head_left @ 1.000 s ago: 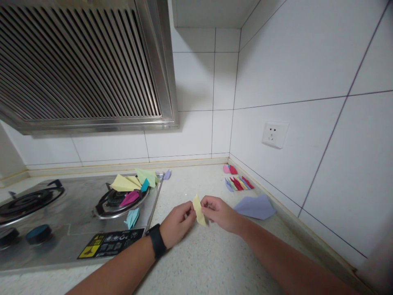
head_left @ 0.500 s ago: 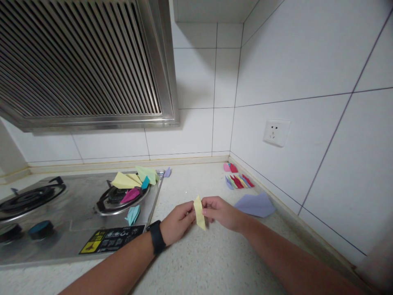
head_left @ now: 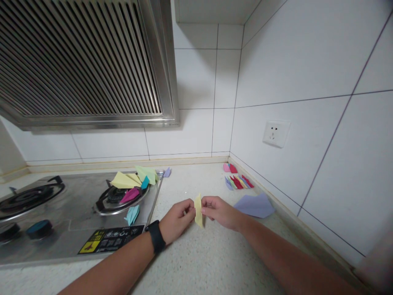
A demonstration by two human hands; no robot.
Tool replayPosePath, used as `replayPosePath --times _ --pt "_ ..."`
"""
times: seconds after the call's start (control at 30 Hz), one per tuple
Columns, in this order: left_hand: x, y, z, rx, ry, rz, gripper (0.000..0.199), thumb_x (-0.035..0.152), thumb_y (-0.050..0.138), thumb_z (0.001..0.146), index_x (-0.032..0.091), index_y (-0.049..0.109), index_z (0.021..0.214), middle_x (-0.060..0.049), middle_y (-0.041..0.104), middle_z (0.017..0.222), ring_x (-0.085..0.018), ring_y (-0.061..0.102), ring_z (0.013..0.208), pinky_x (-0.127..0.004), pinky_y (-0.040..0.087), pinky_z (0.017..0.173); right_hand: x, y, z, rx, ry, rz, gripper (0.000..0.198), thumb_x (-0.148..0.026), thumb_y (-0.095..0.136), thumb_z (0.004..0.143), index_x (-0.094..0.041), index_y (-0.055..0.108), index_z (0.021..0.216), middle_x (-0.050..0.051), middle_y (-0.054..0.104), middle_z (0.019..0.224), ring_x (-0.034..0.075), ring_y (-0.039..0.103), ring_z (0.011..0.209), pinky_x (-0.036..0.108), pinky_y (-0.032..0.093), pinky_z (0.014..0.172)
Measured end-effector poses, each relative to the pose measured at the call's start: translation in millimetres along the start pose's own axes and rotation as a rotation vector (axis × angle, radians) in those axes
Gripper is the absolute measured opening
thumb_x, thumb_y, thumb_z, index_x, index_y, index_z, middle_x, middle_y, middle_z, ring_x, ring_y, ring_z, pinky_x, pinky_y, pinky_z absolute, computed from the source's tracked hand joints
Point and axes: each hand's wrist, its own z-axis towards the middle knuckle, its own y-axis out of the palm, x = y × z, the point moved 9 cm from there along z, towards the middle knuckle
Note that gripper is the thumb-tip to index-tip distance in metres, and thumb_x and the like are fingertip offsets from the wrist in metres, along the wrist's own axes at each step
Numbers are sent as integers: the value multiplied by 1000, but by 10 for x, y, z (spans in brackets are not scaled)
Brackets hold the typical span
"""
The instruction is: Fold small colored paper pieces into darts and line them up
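A small folded strip of pale yellow paper (head_left: 198, 210) stands between my two hands, its ends slanted. My left hand (head_left: 179, 217), with a black watch on the wrist, pinches its left edge. From the other side, my right hand (head_left: 219, 211) grips the right edge between thumb and fingers. Right of that hand lies a large purple folded paper (head_left: 255, 205). Farther back is a row of small folded papers (head_left: 238, 182) in several colours, and behind them a red folded paper (head_left: 233, 168) beside a pink one (head_left: 226, 167).
A gas stove (head_left: 80, 225) fills the left side. On its right burner rest a yellow paper plane (head_left: 124, 180), a light green one (head_left: 147, 174) and a magenta folded paper (head_left: 130, 195). Light blue folded paper (head_left: 132, 215) lies nearer. A range hood (head_left: 89, 61) hangs above.
The yellow strip has turned slightly between my fingers and looks narrower. Both hands keep their hold almost in place.
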Motion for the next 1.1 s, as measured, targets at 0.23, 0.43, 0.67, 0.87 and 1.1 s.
replayPosePath --times 0.23,0.43,0.67,0.87,1.1 --pt "7 -1 0 -20 -14 -4 24 32 46 91 15 55 77 2 51 69 -11 44 67 -22 33 62 28 4 20 32 -10 100 22 -37 61 80 -16 55 82 -3 50 69 8 39 55 21 30 50" --pt "-5 37 -6 -59 -7 -40 23 31 48 90 14 56 77 2 51 69 -11 44 67 -22 33 62 18 26 9 14 27 116 28 -42 63 78 -15 58 79 -3 51 66 8 40 54 22 30 51" --pt "-16 64 -22 -97 -9 -67 24 32 50 89 13 61 82 2 53 70 -12 45 67 -23 33 62 -22 75 -22 -37 47 128 31 -44 65 76 -14 59 76 -3 50 64 8 40 55 22 30 53" --pt "-17 -3 3 -23 -2 -35 21 30 49 89 14 59 80 2 52 69 -11 45 67 -22 33 62 11 -8 13 18 1 84 28 -43 61 79 -15 56 78 -3 49 66 8 39 55 22 30 52" --pt "-31 -55 14 30 10 -51 19 30 49 90 15 61 88 1 55 73 -12 47 69 -23 35 64 50 -13 29 22 -9 58 17 -32 57 82 -16 55 79 -4 47 65 7 37 52 22 27 49"
